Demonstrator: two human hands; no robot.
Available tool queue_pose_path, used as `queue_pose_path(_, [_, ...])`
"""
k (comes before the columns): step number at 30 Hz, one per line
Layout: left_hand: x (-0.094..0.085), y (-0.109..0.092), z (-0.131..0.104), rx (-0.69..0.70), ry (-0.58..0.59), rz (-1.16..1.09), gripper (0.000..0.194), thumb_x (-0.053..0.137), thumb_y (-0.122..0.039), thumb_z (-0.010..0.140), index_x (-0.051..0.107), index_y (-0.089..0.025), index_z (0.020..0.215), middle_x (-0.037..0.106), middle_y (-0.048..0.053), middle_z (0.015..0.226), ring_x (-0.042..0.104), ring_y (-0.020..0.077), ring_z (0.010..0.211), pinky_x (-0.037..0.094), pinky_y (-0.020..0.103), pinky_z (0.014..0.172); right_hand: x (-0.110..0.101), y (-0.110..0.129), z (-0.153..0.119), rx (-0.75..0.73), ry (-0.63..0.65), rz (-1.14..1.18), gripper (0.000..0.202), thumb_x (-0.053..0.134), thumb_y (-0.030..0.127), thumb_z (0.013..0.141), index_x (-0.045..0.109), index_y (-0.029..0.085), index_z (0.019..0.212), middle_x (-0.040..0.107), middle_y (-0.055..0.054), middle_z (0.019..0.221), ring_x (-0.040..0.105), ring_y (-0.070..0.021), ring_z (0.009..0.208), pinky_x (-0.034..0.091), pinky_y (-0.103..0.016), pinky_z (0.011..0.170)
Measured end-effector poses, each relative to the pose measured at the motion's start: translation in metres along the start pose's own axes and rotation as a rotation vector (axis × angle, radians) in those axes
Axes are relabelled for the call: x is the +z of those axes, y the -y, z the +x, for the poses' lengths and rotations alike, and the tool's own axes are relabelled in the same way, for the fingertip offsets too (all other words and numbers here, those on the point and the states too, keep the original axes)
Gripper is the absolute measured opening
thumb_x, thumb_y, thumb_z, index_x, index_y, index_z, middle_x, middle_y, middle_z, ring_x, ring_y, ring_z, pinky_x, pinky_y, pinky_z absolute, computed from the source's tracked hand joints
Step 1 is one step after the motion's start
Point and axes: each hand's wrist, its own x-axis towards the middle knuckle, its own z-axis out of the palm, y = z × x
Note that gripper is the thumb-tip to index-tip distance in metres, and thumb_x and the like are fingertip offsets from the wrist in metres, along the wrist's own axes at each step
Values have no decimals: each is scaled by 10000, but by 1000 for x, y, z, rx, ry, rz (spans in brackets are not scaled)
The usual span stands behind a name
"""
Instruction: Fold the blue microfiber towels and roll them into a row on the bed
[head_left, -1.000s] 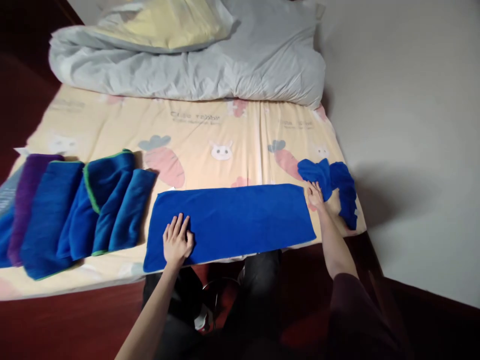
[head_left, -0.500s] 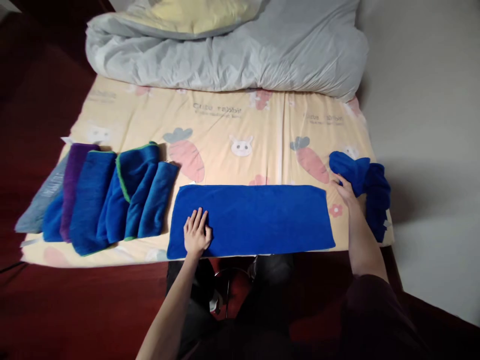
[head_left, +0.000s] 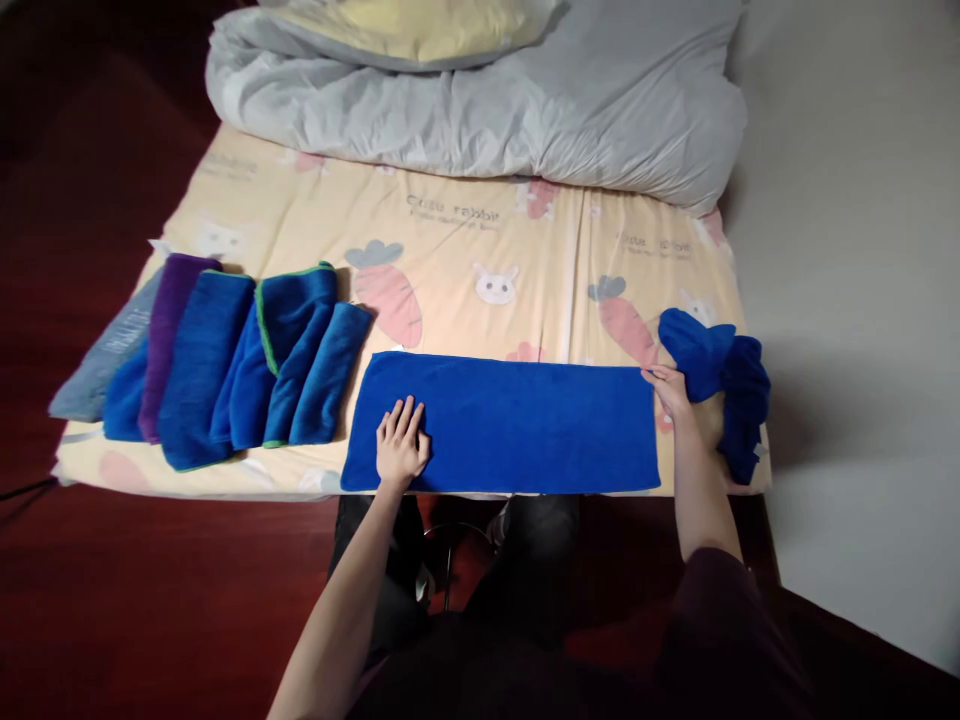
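Flat across the near edge of the bed (head_left: 465, 250) lies a blue towel (head_left: 517, 425). The left hand (head_left: 403, 443) presses its left part, palm down, fingers slightly spread. The right hand (head_left: 667, 388) is at its far right corner, thumb and fingertips close together; whether they pinch the cloth, I cannot tell. Crumpled blue cloths (head_left: 712, 370) lie just beside that hand, on the right. Left of the towel sits a row of folded cloths (head_left: 206, 370).
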Motion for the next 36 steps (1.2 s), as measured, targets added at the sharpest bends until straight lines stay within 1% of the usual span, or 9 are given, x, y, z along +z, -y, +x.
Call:
queue_pose_path(3, [1, 1, 0, -18, 12, -8, 710, 504, -230, 936, 430, -244, 1642, 376, 87, 1712, 324, 344, 1602, 242, 612, 1298, 5, -15, 0, 114, -37, 35, 143, 801, 263, 772, 740, 171, 862, 798, -92, 914, 736, -260, 1000, 572, -432, 1004])
queue_pose_path(8, [0, 2, 2, -36, 48, 29, 689, 482, -235, 939, 448, -234, 1627, 377, 84, 1714, 307, 318, 1612, 243, 579, 1303, 22, -43, -5, 19, -277, 200, 355, 855, 421, 691, 732, 159, 895, 792, -80, 952, 763, -288, 1005, 590, -491, 1028])
queue_pose_path(12, [-3, -2, 0, -54, 77, 51, 658, 462, -244, 956, 463, -231, 1613, 383, 83, 1713, 308, 317, 1607, 247, 571, 1291, 27, -51, -7, -50, -300, 200, 425, 874, 492, 696, 729, 147, 897, 779, -108, 917, 775, -290, 949, 629, -501, 979])
queue_pose_path(15, [-11, -1, 8, -85, 92, 67, 559, 447, -261, 984, 558, -245, 1531, 489, 92, 1643, 407, 338, 1530, 322, 568, 1231, 26, -55, -6, -50, -274, 206, 433, 907, 472, 665, 725, 144, 883, 770, -101, 879, 774, -283, 904, 647, -498, 946])
queue_pose_path(18, [-25, 15, 44, -103, 90, 61, 439, 389, -270, 1022, 676, -228, 1352, 636, 114, 1458, 542, 318, 1344, 409, 517, 1152, 26, -63, -2, -30, -265, 247, 422, 936, 433, 622, 718, 154, 851, 762, -81, 848, 769, -273, 866, 646, -506, 950])
queue_pose_path(22, [-48, 57, 125, -128, 5, 131, 439, 392, -219, 994, 657, -150, 1336, 645, 160, 1374, 537, 320, 1297, 419, 500, 1148, 27, -71, 1, -8, -256, 292, 387, 933, 381, 628, 711, 165, 862, 759, -73, 872, 767, -267, 884, 645, -489, 949])
queue_pose_path(26, [-64, 93, 190, -5, 317, 194, 322, 577, -263, 890, 716, -164, 1163, 708, 138, 1182, 596, 316, 1168, 442, 505, 1129, 28, -71, 0, 22, -267, 335, 377, 920, 365, 639, 718, 152, 876, 755, -79, 873, 762, -260, 885, 631, -476, 963])
queue_pose_path(30, [-74, 103, 217, 28, 485, 178, 197, 619, -285, 865, 714, -175, 999, 733, 96, 991, 657, 263, 1029, 497, 399, 1040, 31, -72, 1, 26, -348, 373, 399, 923, 399, 645, 715, 155, 881, 756, -59, 860, 751, -238, 856, 633, -454, 934])
queue_pose_path(36, [-76, 89, 220, -124, 276, 162, 294, 561, -322, 936, 712, -116, 1083, 745, 126, 1046, 670, 248, 974, 519, 369, 967, 34, -70, 4, 51, -480, 507, 366, 923, 350, 626, 701, 167, 852, 739, -3, 840, 739, -183, 807, 633, -391, 912])
